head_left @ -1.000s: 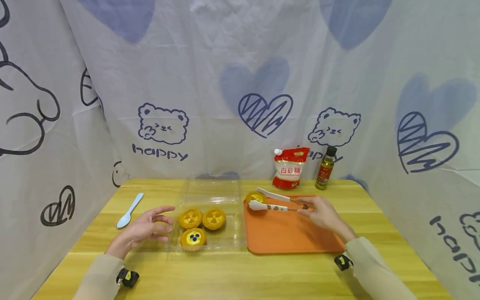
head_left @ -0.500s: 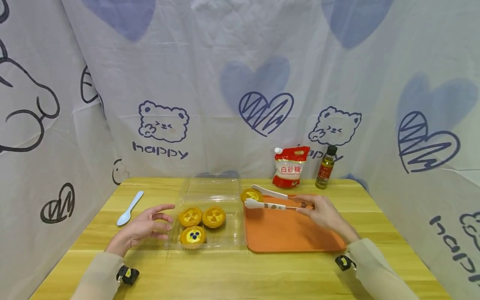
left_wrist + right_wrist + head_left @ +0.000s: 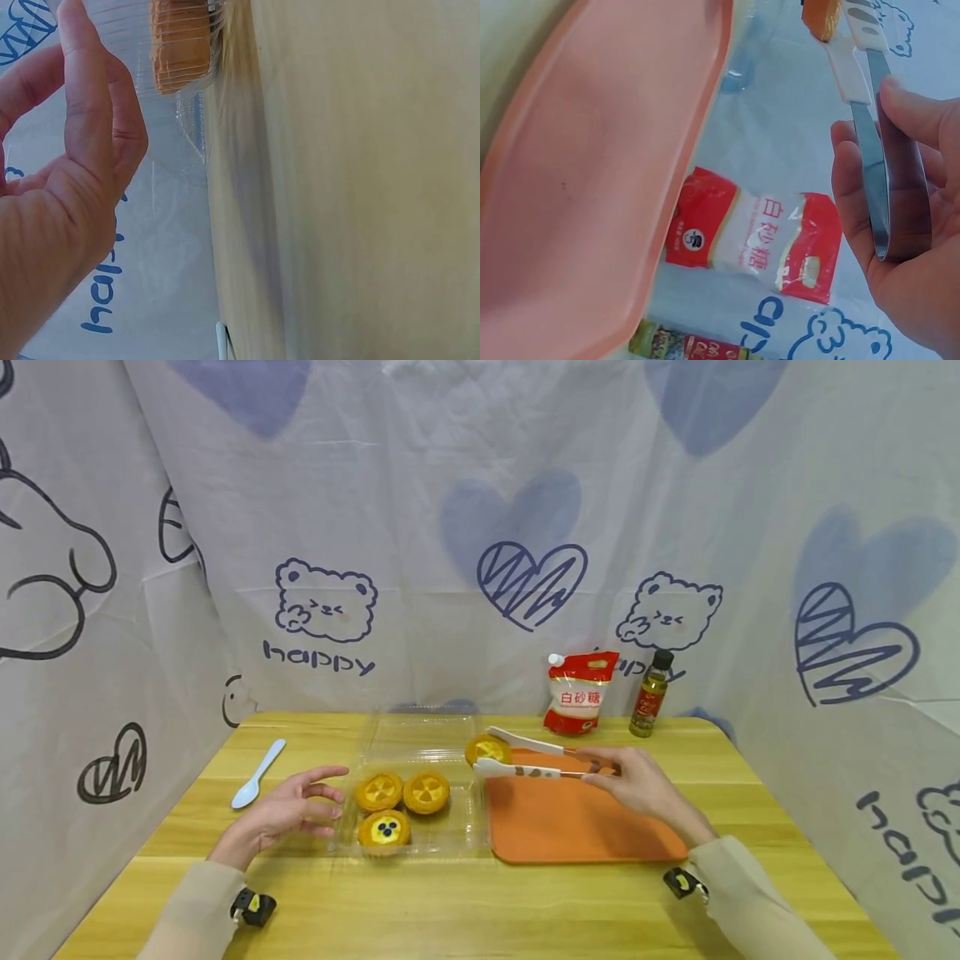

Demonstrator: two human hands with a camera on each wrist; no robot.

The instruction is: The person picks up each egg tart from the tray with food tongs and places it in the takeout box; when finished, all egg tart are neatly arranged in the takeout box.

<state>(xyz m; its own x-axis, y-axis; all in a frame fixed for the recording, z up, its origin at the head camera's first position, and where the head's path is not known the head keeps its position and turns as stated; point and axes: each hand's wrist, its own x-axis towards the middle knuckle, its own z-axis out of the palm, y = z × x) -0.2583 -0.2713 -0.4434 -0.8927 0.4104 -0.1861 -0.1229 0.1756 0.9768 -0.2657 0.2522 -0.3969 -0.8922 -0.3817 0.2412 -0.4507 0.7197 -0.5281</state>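
Note:
My right hand (image 3: 636,785) grips a pair of tongs (image 3: 536,772) with white tips and metal arms. Between the tips is an egg tart (image 3: 487,749), held over the gap where the clear plastic box (image 3: 468,827) meets the orange tray (image 3: 577,827). In the right wrist view the thumb and fingers press the tongs' metal arms (image 3: 889,172) from both sides. The box lies with its lid up, and three tarts (image 3: 427,793) sit in its left half, one topped with dark berries. Beside the box's left wall, my left hand (image 3: 300,810) has loosely bent fingers and holds nothing.
At the back right stand a red and white sugar bag (image 3: 576,693) and an oil bottle (image 3: 650,695). A pale blue spoon (image 3: 258,774) lies on the wooden table (image 3: 450,906) at the left. A printed curtain (image 3: 420,568) hangs close behind the table.
The tongs and the tart between their tips have moved left, from over the tray's back left corner to the box's right edge. My left hand stays about where it was.

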